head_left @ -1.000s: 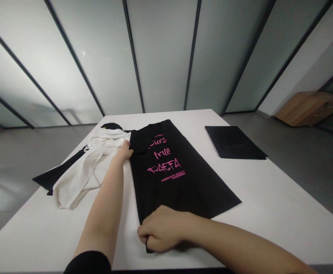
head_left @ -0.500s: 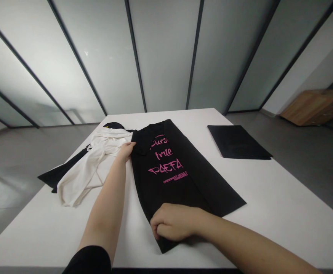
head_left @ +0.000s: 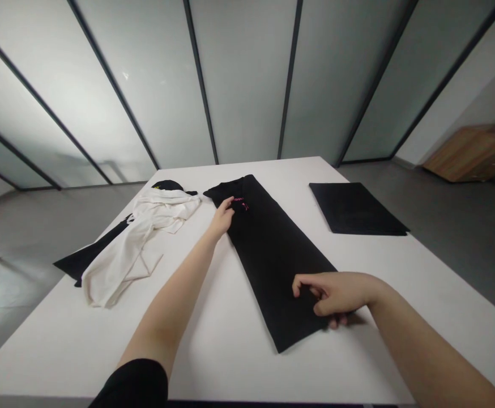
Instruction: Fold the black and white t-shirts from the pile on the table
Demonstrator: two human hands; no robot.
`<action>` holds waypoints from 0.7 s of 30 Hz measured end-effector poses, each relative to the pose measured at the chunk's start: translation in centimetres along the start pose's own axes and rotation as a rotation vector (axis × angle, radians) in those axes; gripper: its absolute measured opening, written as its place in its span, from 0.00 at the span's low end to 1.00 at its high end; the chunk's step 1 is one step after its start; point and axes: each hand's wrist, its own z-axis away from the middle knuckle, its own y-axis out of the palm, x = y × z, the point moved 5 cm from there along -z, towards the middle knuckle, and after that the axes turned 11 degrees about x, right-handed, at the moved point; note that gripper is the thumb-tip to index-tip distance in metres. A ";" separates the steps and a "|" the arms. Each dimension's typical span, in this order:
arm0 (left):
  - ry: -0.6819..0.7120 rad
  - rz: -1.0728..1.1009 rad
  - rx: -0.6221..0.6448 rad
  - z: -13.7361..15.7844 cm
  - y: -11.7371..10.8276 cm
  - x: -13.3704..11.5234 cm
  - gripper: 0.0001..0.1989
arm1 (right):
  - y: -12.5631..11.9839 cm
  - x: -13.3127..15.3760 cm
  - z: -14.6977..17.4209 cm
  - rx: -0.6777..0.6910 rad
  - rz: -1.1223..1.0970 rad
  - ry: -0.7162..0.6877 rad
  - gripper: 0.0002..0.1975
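Note:
A black T-shirt (head_left: pixel 273 249) lies on the white table, folded lengthwise into a long strip. Only a scrap of its pink print shows near the collar end. My left hand (head_left: pixel 222 220) rests at the left edge of the shirt's upper part, its fingers loosely apart on the fabric. Over the lower right of the strip, near the hem, is my right hand (head_left: pixel 332 292); its fingers are bent but apart, with no cloth between them. The hand covers part of the shirt's right edge.
A crumpled white garment (head_left: pixel 124 243) lies at the left, partly over a black cloth (head_left: pixel 94 252). Behind it sits a black cap-like item (head_left: pixel 167 185). At the right is a flat black folded stack (head_left: pixel 355 209). The white table (head_left: pixel 230 351) has its near edge below my arms.
The shirt's left side has been folded over to the right, covering most of the pink print. Both hands moved right with it, and my right hand has let go of the hem.

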 end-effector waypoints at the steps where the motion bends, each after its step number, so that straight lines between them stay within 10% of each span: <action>1: 0.049 -0.149 0.048 0.2 1.4 -0.4 0.31 | -0.3 -0.4 0.2 -0.030 0.018 0.010 0.30; 8: 0.084 -0.712 0.222 0.6 5.9 -0.6 0.22 | -2.0 0.3 -1.3 -0.357 0.308 -0.111 0.12; 21: -0.071 -0.756 0.124 0.2 7.4 -3.7 0.11 | -1.4 -0.3 -1.1 -0.123 0.240 0.000 0.14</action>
